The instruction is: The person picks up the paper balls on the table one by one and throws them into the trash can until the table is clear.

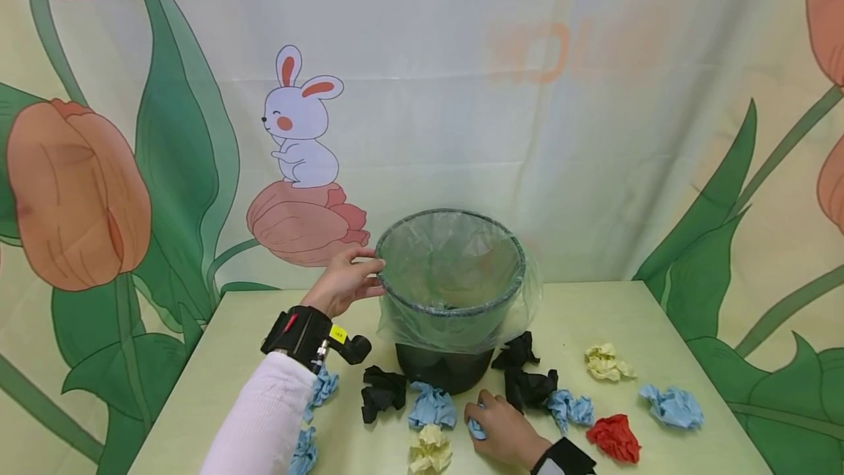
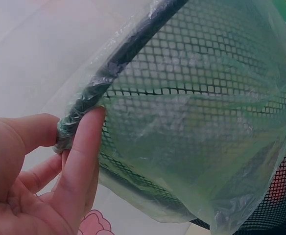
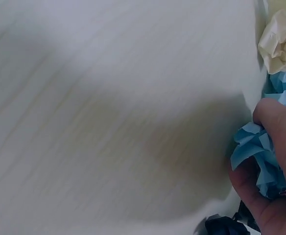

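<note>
A dark mesh wastebasket point(image 1: 440, 372) with a translucent green liner point(image 1: 431, 332) folded over its rim stands at the table's middle back. My left hand point(image 1: 344, 281) pinches the lined rim point(image 2: 116, 61) on its left side, thumb and fingers on either side of it. In front of the basket, my right hand point(image 1: 504, 431) grips a crumpled blue paper ball point(image 3: 260, 152) low over the tabletop. Left of that hand lie another blue paper ball point(image 1: 432, 407) and a yellow paper ball point(image 1: 431, 449). The basket's bottom inside is mostly hidden by the liner.
Black paper balls point(image 1: 382, 392) lie around the basket's base. To the right are a red paper ball point(image 1: 615, 438), a yellow one and blue ones. More blue balls point(image 1: 304, 451) lie partly behind the left forearm. A printed curtain point(image 1: 422, 94) hangs behind the table.
</note>
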The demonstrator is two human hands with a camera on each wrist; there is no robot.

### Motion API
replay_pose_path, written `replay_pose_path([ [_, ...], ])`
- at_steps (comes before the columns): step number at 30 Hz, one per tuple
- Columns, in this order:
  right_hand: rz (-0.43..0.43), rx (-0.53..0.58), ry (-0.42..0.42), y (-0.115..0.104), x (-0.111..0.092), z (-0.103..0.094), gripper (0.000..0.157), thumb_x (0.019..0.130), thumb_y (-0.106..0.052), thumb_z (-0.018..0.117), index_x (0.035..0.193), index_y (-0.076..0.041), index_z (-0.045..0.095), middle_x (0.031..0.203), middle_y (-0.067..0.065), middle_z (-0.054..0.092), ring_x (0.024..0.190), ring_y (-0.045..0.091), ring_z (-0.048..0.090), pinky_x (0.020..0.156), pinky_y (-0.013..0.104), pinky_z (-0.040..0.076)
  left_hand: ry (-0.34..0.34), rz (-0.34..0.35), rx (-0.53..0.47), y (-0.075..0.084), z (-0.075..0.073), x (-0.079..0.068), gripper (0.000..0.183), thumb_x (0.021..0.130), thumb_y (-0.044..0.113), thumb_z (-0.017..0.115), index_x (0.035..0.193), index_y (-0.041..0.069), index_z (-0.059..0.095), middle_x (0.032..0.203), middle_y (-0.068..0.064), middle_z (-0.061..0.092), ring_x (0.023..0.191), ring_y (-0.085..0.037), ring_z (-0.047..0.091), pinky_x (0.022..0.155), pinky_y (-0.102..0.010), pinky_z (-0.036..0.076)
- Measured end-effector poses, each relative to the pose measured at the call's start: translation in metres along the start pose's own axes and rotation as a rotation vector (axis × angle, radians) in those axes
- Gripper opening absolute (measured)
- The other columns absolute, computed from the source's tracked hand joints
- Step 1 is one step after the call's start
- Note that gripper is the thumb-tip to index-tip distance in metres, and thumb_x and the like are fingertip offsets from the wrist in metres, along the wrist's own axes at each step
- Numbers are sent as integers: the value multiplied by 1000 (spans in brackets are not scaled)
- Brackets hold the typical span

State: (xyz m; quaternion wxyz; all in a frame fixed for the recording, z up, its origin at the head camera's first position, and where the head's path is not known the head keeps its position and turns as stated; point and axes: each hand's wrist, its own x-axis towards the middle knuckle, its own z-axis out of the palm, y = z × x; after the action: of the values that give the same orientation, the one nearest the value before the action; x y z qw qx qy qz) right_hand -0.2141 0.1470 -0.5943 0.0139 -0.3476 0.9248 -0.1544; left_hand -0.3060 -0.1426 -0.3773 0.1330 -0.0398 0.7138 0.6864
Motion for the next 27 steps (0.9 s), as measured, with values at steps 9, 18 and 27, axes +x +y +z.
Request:
replay_pose_path([
  [9, -38, -33, 17, -3, -4, -9, 18, 79, -21, 69, 95, -19, 59, 85, 0, 47, 61, 9, 39, 53, 21, 35, -10, 4, 3, 2, 0, 0, 47, 94, 12, 52, 136, 5, 33, 125, -17, 40, 88, -21, 51, 77, -29, 56],
  [18, -80, -59, 10, -10, -3, -26, 19, 81, -21, 70, 97, -17, 59, 87, 1, 47, 61, 8, 43, 50, 18, 38, -10, -2, 5, 1, 0, 0, 47, 94, 12, 52, 136, 5, 33, 122, -16, 41, 86, -21, 50, 76, -28, 56],
  [27, -144, -58, -37, -17, -2, -42, 24, 81, -23, 70, 101, -20, 56, 92, 0, 49, 67, 9, 47, 52, 18, 40, -8, 1, 8, -1, 0, 1, 50, 94, 13, 52, 138, 5, 31, 128, -18, 40, 93, -24, 50, 78, -29, 56],
])
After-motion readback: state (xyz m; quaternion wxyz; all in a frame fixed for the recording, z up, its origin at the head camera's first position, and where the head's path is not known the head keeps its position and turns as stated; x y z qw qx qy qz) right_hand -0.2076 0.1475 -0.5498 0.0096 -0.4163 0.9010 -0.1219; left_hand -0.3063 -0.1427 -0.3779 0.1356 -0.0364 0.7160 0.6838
